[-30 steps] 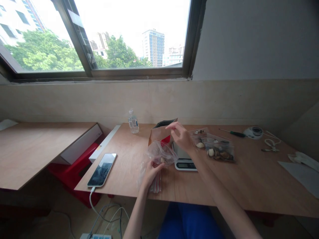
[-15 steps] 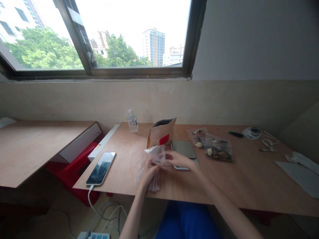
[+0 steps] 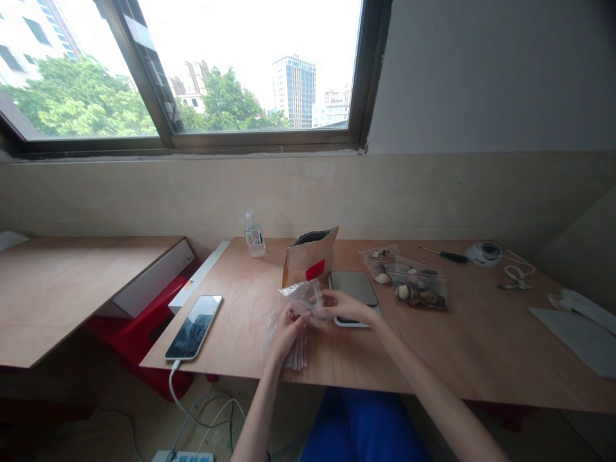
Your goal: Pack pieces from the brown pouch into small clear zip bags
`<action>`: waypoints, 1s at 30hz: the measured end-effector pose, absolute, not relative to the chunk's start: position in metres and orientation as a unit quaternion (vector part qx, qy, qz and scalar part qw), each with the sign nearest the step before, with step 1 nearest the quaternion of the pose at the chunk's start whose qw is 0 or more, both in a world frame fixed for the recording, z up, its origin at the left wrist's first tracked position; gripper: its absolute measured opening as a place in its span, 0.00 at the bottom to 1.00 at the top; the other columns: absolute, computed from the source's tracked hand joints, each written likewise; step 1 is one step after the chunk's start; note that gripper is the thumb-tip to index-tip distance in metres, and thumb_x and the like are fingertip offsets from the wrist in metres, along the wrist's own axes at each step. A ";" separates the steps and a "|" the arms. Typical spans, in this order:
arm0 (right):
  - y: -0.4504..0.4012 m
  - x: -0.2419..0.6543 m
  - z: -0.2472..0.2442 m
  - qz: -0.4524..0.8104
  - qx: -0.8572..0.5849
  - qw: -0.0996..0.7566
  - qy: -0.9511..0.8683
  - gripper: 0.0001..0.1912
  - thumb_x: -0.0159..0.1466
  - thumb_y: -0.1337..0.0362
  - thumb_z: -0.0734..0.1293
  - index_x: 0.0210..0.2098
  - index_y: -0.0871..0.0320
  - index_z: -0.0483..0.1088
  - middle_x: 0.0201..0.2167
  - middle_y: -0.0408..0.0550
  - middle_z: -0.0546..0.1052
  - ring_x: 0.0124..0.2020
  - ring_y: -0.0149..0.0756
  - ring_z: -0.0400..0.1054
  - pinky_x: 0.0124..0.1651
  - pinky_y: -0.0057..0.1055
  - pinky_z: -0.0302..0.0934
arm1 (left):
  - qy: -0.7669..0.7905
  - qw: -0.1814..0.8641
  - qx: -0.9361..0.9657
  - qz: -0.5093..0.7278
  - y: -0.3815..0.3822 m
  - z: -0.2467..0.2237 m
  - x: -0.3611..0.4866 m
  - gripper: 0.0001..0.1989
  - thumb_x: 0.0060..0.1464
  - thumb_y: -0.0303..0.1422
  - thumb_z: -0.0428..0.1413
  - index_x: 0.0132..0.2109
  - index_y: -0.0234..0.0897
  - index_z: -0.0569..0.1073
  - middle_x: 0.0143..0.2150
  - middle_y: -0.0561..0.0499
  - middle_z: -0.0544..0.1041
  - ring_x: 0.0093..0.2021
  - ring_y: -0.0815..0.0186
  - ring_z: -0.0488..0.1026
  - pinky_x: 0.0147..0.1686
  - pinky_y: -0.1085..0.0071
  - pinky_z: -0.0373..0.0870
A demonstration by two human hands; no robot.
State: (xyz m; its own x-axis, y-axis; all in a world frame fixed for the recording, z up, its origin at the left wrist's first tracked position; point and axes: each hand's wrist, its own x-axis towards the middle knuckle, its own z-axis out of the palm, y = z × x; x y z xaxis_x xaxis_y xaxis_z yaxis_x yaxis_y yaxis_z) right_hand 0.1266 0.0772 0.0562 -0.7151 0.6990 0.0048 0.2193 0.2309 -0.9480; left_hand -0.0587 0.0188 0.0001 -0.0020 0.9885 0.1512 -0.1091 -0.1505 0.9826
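Note:
Between my two hands is a clear plastic zip bag (image 3: pixel 299 292), its upper part raised in front of a brown paper pouch (image 3: pixel 301 260). My left hand (image 3: pixel 289 327) pinches the bag's near side. Fingers of my right hand (image 3: pixel 339 304) are closed on its right side. A stack of flat zip bags (image 3: pixel 299 356) with red-striped edges lies below my left hand on the table. The pouch stands upright with its top open and a red label on its front. Just beyond my right hand sits a flat kitchen scale (image 3: pixel 353 287), partly covered by that hand.
Filled zip bags (image 3: pixel 418 287) of stones or shells lie right of the scale. Farther right are a screwdriver (image 3: pixel 452 256), a dome camera (image 3: pixel 484 254) and a white cable (image 3: pixel 516 277). A bottle (image 3: pixel 255 236) stands at the back; a charging phone (image 3: pixel 195 327) lies left.
My hands keep hold of the clear bag, with only small finger shifts at its sides. The whole view has moved slightly; the things on the table stay put.

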 end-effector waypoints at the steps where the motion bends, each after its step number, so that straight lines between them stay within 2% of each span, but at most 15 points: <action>1: 0.077 0.127 0.057 0.540 -0.304 0.215 -0.755 0.23 0.55 0.54 0.67 0.46 0.60 0.69 0.40 0.50 0.74 0.39 0.38 0.68 0.41 0.31 0.62 | 0.428 0.485 0.513 0.565 0.019 -0.001 -0.059 0.09 0.49 0.36 0.58 0.32 0.34 0.69 0.30 0.52 0.72 0.31 0.68 0.69 0.33 0.73 0.66; 7: 0.074 0.130 0.062 0.548 -0.287 0.173 -0.767 0.24 0.55 0.54 0.67 0.48 0.57 0.68 0.42 0.49 0.74 0.39 0.38 0.68 0.41 0.32 0.62 | 0.424 0.477 0.513 0.574 0.021 -0.003 -0.059 0.07 0.47 0.34 0.58 0.30 0.34 0.69 0.29 0.53 0.72 0.30 0.68 0.69 0.31 0.74 0.65; 10: 0.072 0.130 0.063 0.553 -0.287 0.190 -0.759 0.22 0.53 0.54 0.69 0.45 0.58 0.70 0.40 0.48 0.74 0.39 0.38 0.69 0.41 0.32 0.62 | 0.435 0.478 0.505 0.573 0.020 -0.003 -0.059 0.08 0.46 0.34 0.59 0.31 0.34 0.70 0.30 0.52 0.73 0.30 0.68 0.70 0.30 0.74 0.65; 15: 0.076 0.139 0.067 0.518 -0.339 0.297 -0.727 0.23 0.51 0.55 0.71 0.43 0.60 0.70 0.41 0.50 0.74 0.39 0.38 0.69 0.43 0.34 0.63 | 0.447 0.479 0.476 0.587 0.020 0.000 -0.056 0.10 0.46 0.36 0.60 0.31 0.35 0.68 0.27 0.54 0.71 0.28 0.70 0.68 0.29 0.75 0.64; 18: 0.087 0.148 0.084 0.480 -0.342 0.393 -0.705 0.22 0.51 0.56 0.71 0.43 0.58 0.69 0.42 0.50 0.74 0.41 0.36 0.69 0.45 0.34 0.63 | 0.438 0.498 0.461 0.590 0.019 0.005 -0.054 0.11 0.45 0.36 0.60 0.32 0.35 0.67 0.27 0.55 0.70 0.27 0.71 0.67 0.30 0.75 0.64; 21: 0.104 0.147 0.116 0.396 -0.335 0.521 -0.678 0.21 0.54 0.56 0.70 0.45 0.55 0.67 0.44 0.48 0.73 0.41 0.34 0.68 0.45 0.32 0.63 | 0.432 0.519 0.456 0.579 0.019 0.009 -0.053 0.12 0.45 0.36 0.61 0.31 0.35 0.66 0.27 0.55 0.70 0.27 0.71 0.67 0.29 0.76 0.63; 24: 0.121 0.130 0.149 0.286 -0.315 0.613 -0.666 0.21 0.54 0.55 0.69 0.45 0.54 0.67 0.45 0.47 0.72 0.44 0.34 0.67 0.47 0.31 0.62 | 0.435 0.532 0.441 0.577 0.018 0.011 -0.053 0.12 0.44 0.36 0.61 0.32 0.35 0.66 0.27 0.55 0.71 0.28 0.71 0.68 0.30 0.75 0.64; 27: 0.135 0.106 0.166 0.214 -0.309 0.638 -0.672 0.21 0.56 0.54 0.67 0.47 0.54 0.66 0.45 0.48 0.71 0.45 0.34 0.66 0.47 0.30 0.63 | 0.436 0.540 0.432 0.576 0.019 0.009 -0.053 0.13 0.43 0.36 0.61 0.32 0.35 0.67 0.27 0.55 0.72 0.28 0.70 0.69 0.30 0.75 0.64; 30: 0.142 0.088 0.164 0.161 -0.304 0.610 -0.714 0.19 0.58 0.54 0.66 0.46 0.54 0.66 0.46 0.48 0.72 0.45 0.36 0.66 0.47 0.32 0.63 | 0.438 0.533 0.438 0.576 0.019 0.007 -0.054 0.13 0.43 0.36 0.61 0.33 0.35 0.67 0.27 0.54 0.71 0.28 0.70 0.69 0.30 0.75 0.64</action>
